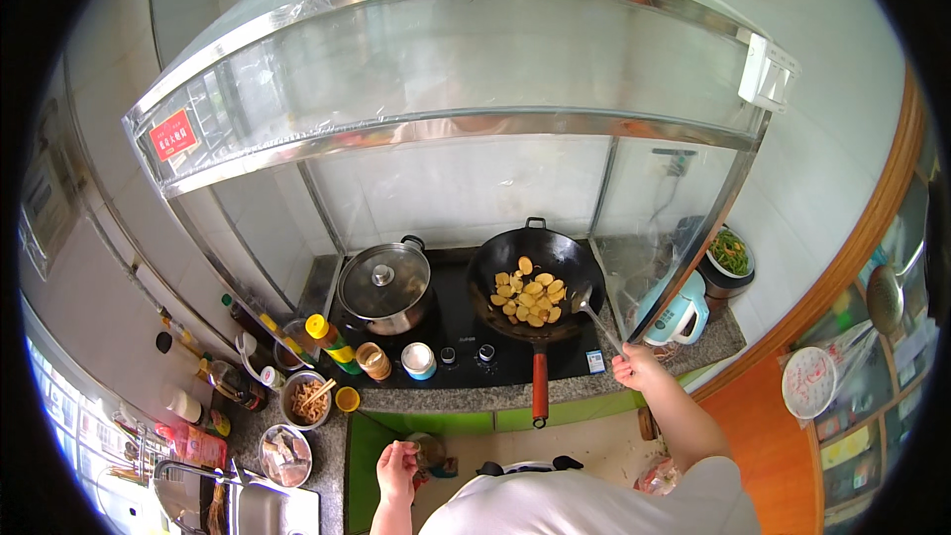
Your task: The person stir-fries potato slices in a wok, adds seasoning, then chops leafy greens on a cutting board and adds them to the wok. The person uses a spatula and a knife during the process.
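My right hand [635,367] is closed around the handle of a metal spatula [603,327], whose blade rests inside the right side of a black wok [490,249]. Sliced potato-like pieces [529,299] lie in the wok, and its red wooden handle [540,385] points towards me. Low at the counter's front edge is my left hand [397,467], fingertips pinched together; whether something small is between them cannot be told. Left of the wok stands a lidded steel pot [384,288] on the black cooktop [453,327].
Near the cooktop's front left stand a yellow-capped bottle [333,342], a spice jar [373,361] and a white tub [418,361]. Further left are a bowl of shredded meat with chopsticks [307,400], another bowl [285,455] and the sink [275,513]. A light-blue kettle [676,308] stands right, beyond the glass guard.
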Tool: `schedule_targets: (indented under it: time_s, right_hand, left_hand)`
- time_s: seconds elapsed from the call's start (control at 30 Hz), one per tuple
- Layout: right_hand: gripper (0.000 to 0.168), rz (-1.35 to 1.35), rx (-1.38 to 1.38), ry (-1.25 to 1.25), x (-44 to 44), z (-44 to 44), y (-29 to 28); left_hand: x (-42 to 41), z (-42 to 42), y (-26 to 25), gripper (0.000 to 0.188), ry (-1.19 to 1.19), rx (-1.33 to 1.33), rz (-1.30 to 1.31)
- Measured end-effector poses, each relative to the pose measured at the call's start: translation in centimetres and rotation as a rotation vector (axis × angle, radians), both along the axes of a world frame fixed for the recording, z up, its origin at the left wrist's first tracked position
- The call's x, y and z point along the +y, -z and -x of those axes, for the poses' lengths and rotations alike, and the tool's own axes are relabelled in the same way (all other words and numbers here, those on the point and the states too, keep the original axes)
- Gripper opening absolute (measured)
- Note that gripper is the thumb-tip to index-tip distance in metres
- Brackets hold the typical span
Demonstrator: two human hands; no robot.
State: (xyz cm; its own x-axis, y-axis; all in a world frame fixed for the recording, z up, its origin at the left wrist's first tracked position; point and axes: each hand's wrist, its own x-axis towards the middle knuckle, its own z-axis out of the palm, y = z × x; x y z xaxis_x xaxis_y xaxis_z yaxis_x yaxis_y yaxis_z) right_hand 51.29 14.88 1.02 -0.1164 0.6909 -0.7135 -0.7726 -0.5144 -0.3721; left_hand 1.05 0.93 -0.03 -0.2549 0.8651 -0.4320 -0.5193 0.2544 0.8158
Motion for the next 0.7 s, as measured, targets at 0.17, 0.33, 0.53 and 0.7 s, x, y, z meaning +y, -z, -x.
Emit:
schedule_targets:
  time_s: [0.17, 0.33, 0.53, 0.7]
  right_hand:
    - [0.021, -0.116, -0.399, -0.015, 0.7, 1.0, -4.7]
    - [0.031, -0.712, -2.082, -0.639, 4.6, -0.9, -10.1]
    - [0.022, -0.171, -2.462, -1.639, 8.0, 7.7, -21.6]
    - [0.021, -0.137, -2.459, -1.716, 13.9, 7.4, -19.1]
  left_hand:
    - [-1.4, 0.7, 1.1, 0.022, -0.025, -0.021, 0.027]
    - [-1.1, 0.2, 1.5, 0.016, -0.035, -0.037, -0.015]
    - [-1.9, 0.7, 1.5, 0.006, -0.020, 0.025, -0.038]
    - [-3.0, 0.4, 1.1, 0.004, -0.098, -0.008, -0.015]
